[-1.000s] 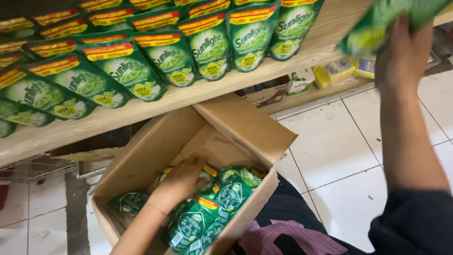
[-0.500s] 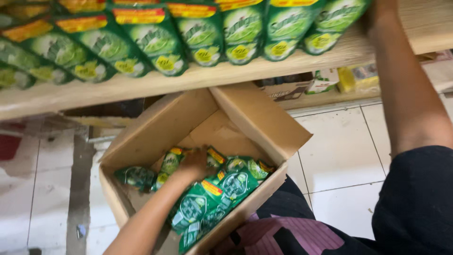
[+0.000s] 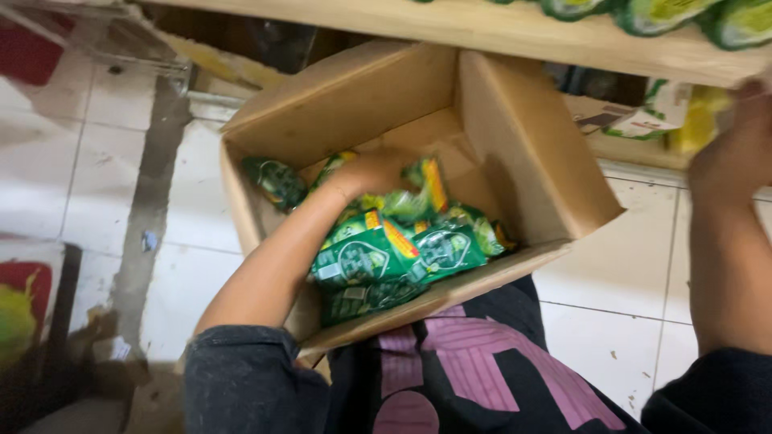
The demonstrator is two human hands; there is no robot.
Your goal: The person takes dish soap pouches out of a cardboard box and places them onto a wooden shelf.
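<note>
the left hand [image 3: 366, 173] reaches into a brown cardboard box [image 3: 531, 137], fingers curled around a glossy green pouch [image 3: 418, 189] atop crinkly pouches. the right hand [image 3: 736, 153] hangs blurred near the wooden shelf [image 3: 482, 28]; its grip cannot be told.

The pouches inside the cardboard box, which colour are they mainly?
Mainly green pouches, with yellow and red bands at the top, seen in the head view.
</note>
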